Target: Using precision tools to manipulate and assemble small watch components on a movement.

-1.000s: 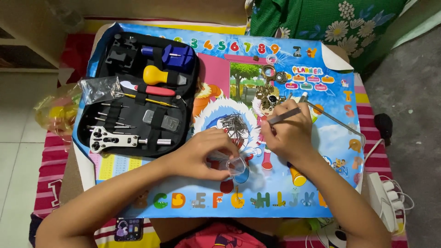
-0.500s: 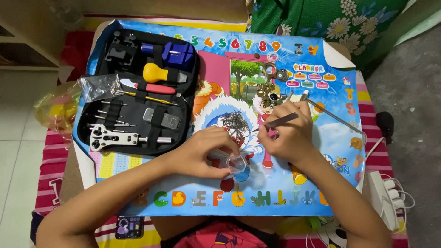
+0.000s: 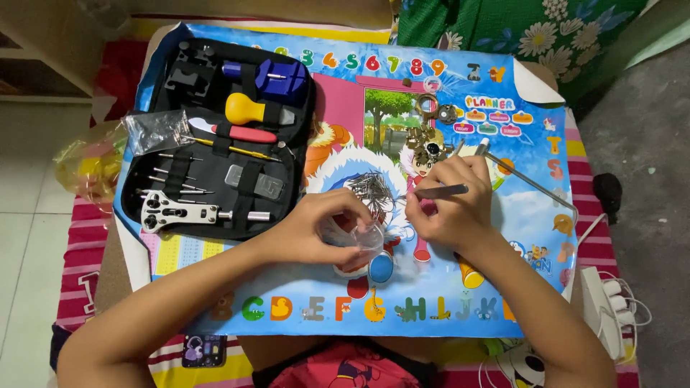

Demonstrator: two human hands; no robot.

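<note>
Tweezers [image 3: 440, 191] sit pinched in the right hand [image 3: 453, 205], their tips pointing left toward a loose pile of small metal pins [image 3: 370, 188] on the colourful printed mat [image 3: 431, 302]; the left hand [image 3: 320, 226] is curled around a small clear plastic bag [image 3: 366, 236] (thumb and fingers grasping its edge), just below the pile and close beside the right hand. Both hands rest near the middle of the mat; the pins lie between them and slightly above. To the left, well apart, an open black tool case [image 3: 215, 136] lies on the mat with a yellow-handled tool [image 3: 248, 109], a red-handled tool [image 3: 241, 133] and a blue block [image 3: 277, 74] strapped inside; a second clear bag [image 3: 154, 131] rests on its left edge. Above the right hand lie some small metal watch parts [image 3: 431, 115]; a long thin metal rod [image 3: 532, 183] runs off to the right.
</note>
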